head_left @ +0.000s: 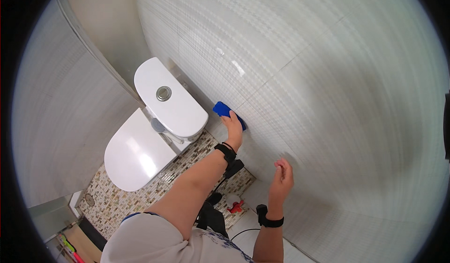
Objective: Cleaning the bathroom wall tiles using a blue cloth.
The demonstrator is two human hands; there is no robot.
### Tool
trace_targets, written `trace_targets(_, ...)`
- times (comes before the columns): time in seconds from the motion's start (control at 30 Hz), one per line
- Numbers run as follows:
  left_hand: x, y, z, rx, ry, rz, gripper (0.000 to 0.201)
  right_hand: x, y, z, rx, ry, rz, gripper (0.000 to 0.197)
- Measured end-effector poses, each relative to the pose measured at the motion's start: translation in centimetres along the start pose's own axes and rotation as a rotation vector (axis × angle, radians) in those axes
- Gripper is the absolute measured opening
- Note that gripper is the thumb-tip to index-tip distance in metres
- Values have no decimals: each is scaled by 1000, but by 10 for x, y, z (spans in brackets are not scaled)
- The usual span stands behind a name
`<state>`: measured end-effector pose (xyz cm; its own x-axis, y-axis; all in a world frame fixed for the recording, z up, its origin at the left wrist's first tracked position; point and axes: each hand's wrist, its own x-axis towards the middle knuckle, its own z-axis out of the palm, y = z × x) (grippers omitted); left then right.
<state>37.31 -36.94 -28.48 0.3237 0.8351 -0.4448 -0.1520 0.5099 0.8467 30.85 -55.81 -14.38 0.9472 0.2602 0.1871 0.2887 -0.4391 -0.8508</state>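
With my left hand I press a folded blue cloth to the light grey tiled wall, just right of the toilet tank. The fingers and thumb lie over the cloth and cover part of it. Lower and to the right, my right hand is raised close to the same wall. Its fingers curl in toward the thumb, and I see nothing between them. A black band sits on each wrist.
The white toilet lid is down, and a grey-ended object lies at its hinge. Mosaic tiles cover the floor. A red item lies near my feet. A glossy panel stands at the left.
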Motion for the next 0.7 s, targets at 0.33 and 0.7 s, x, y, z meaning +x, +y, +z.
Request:
trace_targets(0.33,-2,132,17,155,13,782,67,0,-2,-5,84,-47,-60,20)
trace_targets(0.7,66,1,-16,-246,100,-67,62,-44,67,-21,98,-187,46,17)
